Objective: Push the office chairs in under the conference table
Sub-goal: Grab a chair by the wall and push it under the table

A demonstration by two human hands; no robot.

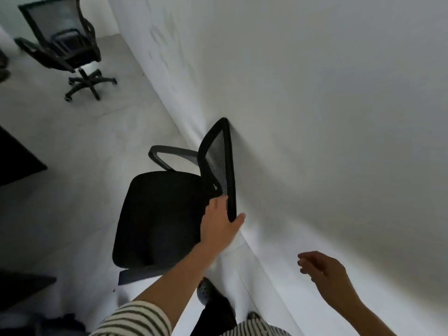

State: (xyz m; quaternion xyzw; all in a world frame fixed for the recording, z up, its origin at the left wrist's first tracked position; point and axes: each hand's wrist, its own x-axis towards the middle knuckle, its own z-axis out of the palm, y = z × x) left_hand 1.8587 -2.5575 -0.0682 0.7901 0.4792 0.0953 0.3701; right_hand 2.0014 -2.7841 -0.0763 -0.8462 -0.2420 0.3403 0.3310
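A black office chair point(157, 214) with a mesh backrest point(219, 161) stands close against the white wall, its seat facing left. My left hand point(221, 223) grips the near top corner of that backrest, thumb behind the frame. My right hand point(324, 272) hangs free near the wall, fingers loosely curled, holding nothing. A second black mesh chair point(64, 48) stands on its castors at the far left. A dark corner of the conference table point(17, 158) shows at the left edge.
The white wall point(327, 105) fills the right side, with its skirting running diagonally down. Light grey floor point(97, 141) lies between the chairs and the table. Another dark surface point(21, 289) sits at lower left. My shoe point(208, 291) is near the chair's base.
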